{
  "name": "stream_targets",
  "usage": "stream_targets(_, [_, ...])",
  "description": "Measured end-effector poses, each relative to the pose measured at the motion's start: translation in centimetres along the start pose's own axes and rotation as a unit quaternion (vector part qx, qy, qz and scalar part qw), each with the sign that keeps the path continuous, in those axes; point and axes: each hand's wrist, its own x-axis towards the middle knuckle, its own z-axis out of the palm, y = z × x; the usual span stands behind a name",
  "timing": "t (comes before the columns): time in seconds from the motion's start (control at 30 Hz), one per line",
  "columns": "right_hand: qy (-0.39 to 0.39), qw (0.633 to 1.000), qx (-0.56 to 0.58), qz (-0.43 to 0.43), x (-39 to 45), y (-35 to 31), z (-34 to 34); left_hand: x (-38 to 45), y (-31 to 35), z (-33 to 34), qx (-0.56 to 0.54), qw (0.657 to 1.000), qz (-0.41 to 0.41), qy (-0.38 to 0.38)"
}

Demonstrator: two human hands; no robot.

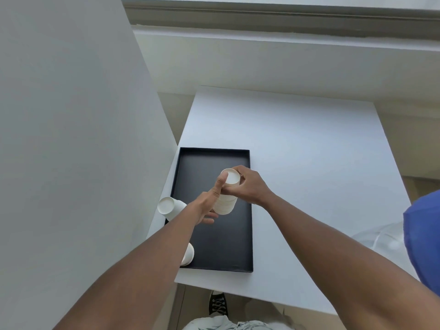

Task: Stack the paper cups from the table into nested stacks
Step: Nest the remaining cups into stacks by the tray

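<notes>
Two hands meet over the black tray (238, 234) at the frame's centre, steadying a nested stack of paper cups (226, 201) that stands upside down on it. The right hand (250, 186) curls round the top cup (230, 176), apparently seating it, while the left hand (207, 208) braces the stack's side, index finger pressed upward along it. Another stack (170, 208) stands at the tray's left edge, and a third cup (189, 254) shows lower left, beside the forearm.

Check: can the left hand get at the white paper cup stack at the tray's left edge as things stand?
Probably yes. The white paper cup stack at the left edge stands just left of the left hand, nothing between, but that hand touches the held stack of white paper cups and must release first.
</notes>
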Motion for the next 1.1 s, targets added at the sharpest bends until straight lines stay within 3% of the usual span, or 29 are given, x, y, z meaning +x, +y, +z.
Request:
stream_targets(0.7, [-0.047,0.998,-0.017,-0.027,-4.1,-2.4,2.9,-4.6,-4.2,-2.4,-0.018,0.998,0.05,0.021])
stream_targets(1.1, [-0.137,0.988,-0.038,-0.061,-6.0,-3.2,4.7,-7.5,-7.7,-3.1,-0.084,0.995,0.037,0.042])
